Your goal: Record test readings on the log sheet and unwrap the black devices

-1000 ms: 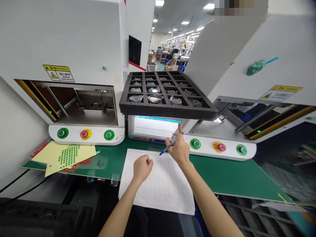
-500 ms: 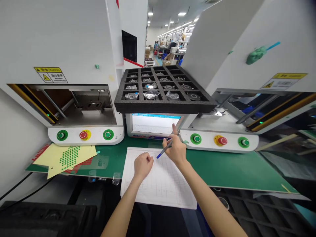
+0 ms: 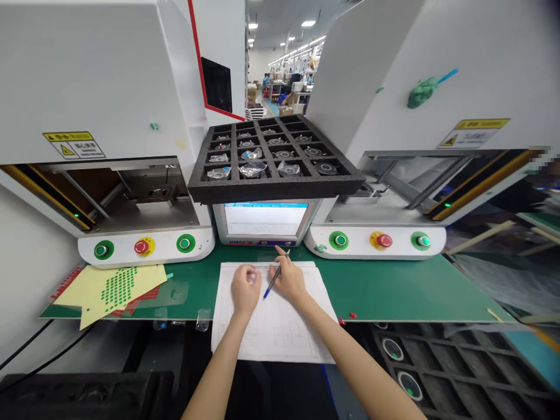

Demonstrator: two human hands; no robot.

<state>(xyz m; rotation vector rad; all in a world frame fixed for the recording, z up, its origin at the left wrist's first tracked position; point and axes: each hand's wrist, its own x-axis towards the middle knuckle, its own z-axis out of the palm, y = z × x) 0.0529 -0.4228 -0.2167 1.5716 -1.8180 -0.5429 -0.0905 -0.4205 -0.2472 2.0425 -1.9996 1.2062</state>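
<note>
My right hand [image 3: 289, 279] holds a pen [image 3: 276, 275] with a blue tip, pointing down and left over the printed sheets. Its index finger is stretched out toward the lower edge of the monitor. The sheets [image 3: 284, 335] lie at the front of the green bench, with faint table lines on them. Over their upper left part is my left hand [image 3: 245, 290], its fingers curled in and slightly blurred, with nothing visible in them. The monitor [image 3: 265, 220] stands behind the sheets with its screen lit.
A black foam tray [image 3: 280, 189] with round parts, some wrapped in clear film, sits above the monitor. White machines with button panels [image 3: 146, 248] flank it. A yellow sticker sheet [image 3: 149, 280] lies left on the green bench [image 3: 394, 291]. Another foam tray [image 3: 455, 373] is lower right.
My right hand has drawn back from the monitor screen, down and left toward the sheets, still with the pen. My left hand's fingers have shifted slightly. The whole view has moved a little.
</note>
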